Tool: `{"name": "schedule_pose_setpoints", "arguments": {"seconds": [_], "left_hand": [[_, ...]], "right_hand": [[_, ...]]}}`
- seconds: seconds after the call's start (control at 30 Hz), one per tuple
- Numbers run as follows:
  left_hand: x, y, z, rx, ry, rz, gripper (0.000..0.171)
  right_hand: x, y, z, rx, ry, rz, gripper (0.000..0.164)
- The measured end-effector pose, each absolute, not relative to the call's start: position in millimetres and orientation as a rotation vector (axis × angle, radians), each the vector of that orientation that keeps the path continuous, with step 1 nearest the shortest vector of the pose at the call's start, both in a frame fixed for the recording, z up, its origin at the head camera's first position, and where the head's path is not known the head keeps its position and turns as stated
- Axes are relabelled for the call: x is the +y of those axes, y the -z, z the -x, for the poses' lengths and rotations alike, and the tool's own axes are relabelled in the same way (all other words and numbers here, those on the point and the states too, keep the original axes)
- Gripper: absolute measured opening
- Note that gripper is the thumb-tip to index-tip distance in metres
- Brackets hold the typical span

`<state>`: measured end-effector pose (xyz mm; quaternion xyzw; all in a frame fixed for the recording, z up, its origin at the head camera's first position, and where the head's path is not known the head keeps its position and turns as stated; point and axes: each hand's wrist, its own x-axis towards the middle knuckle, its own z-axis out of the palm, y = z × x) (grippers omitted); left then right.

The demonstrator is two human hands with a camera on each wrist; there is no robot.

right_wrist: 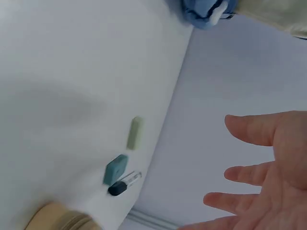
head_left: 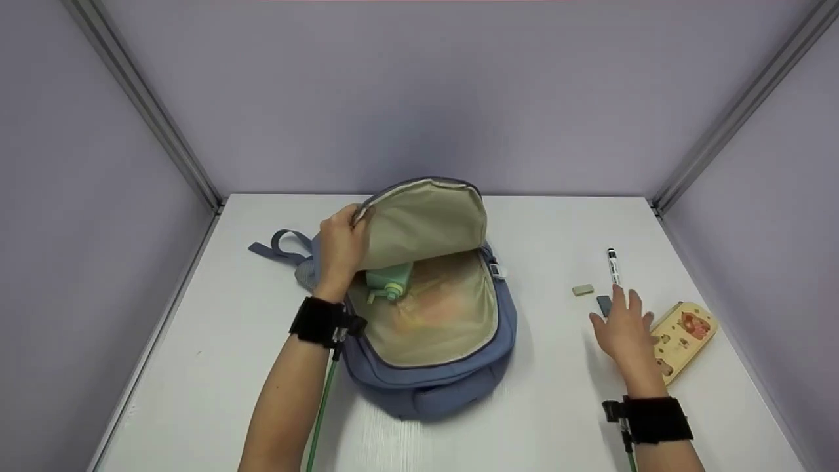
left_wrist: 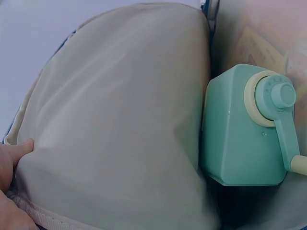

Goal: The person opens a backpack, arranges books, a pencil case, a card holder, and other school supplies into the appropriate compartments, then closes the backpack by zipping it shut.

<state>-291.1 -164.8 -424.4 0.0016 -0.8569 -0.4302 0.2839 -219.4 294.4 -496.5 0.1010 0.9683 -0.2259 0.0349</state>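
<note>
A blue backpack [head_left: 432, 393] lies on the table with its main compartment unzipped. My left hand [head_left: 344, 242] pinches the edge of its raised flap [head_left: 426, 223], thumb on the beige lining in the left wrist view. Inside the bag sits a green hand-crank pencil sharpener [left_wrist: 249, 129], partly under the flap. My right hand [head_left: 623, 328] hovers over the table at the right with fingers spread, holding nothing. Nearest to it are a blue-grey eraser [head_left: 604, 305], a black-and-white marker [head_left: 613, 265], a pale green eraser [head_left: 583, 290] and a yellow pencil case [head_left: 685, 337] with cartoon pictures.
The white table [head_left: 196, 367] is bounded by grey panels at the back and both sides. A bag strap [head_left: 282, 249] sticks out to the left of the backpack. Green cables [head_left: 321, 413] run from the black wrist bands.
</note>
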Motion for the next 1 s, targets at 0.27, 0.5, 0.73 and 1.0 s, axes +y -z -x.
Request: {"name": "schedule_pose_setpoints", "arguments": {"seconds": [0.27, 0.5, 0.73, 1.0], "left_hand": [[-164.2, 424.2, 288.7, -2.283, 1.149, -0.001, 0.034], [-164.2, 425.6, 288.4, -2.263, 1.124, 0.014, 0.036], [-162.8, 424.7, 288.3, -2.280, 1.115, 0.007, 0.034], [-161.4, 424.3, 287.6, -2.304, 1.123, 0.005, 0.037]], "right_hand": [[345.5, 518.3, 201.9, 2.817, 0.556, -0.687, 0.082], [363.4, 521.3, 186.6, 2.699, 0.546, -0.727, 0.106], [368.0, 518.9, 181.0, 2.588, 0.561, -0.713, 0.105], [366.2, 498.0, 186.7, 2.642, 0.511, -0.744, 0.088]]}}
